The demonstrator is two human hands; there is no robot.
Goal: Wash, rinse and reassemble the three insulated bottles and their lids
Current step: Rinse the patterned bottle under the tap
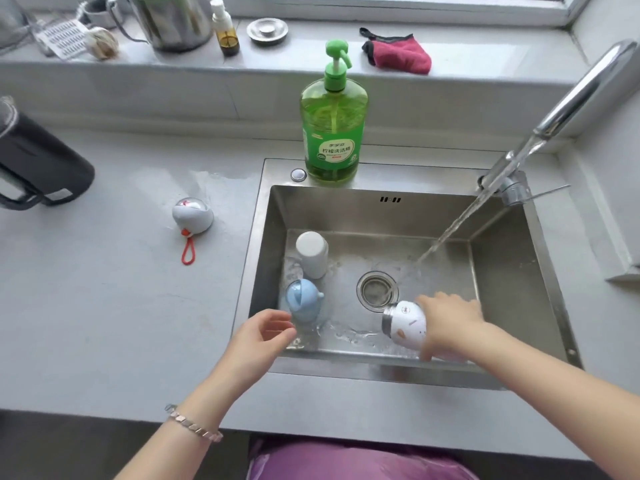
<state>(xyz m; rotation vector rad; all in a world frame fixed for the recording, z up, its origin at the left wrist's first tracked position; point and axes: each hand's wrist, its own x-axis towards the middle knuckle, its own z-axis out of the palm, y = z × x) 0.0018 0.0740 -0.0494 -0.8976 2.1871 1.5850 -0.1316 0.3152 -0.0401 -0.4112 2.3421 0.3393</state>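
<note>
Near right in the stainless steel sink (346, 213), the right hand (450, 322) has its grip clamped round a white printed bottle (405, 323), tipped leftward. The left hand (258, 341), grip apart, hovers just beside a pale blue rounded bottle (303, 304).

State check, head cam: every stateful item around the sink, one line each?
Tap: running into the sink.
Printed white bottle: lid off, tipped sideways, right hand grips it.
Blue bottle: standing in sink, appears capped.
Plain white bottle: standing in sink, untouched.
Lid with red strap: off, on counter.
Left hand: open, empty.
Soap bottle: upright, nearly full.
</note>
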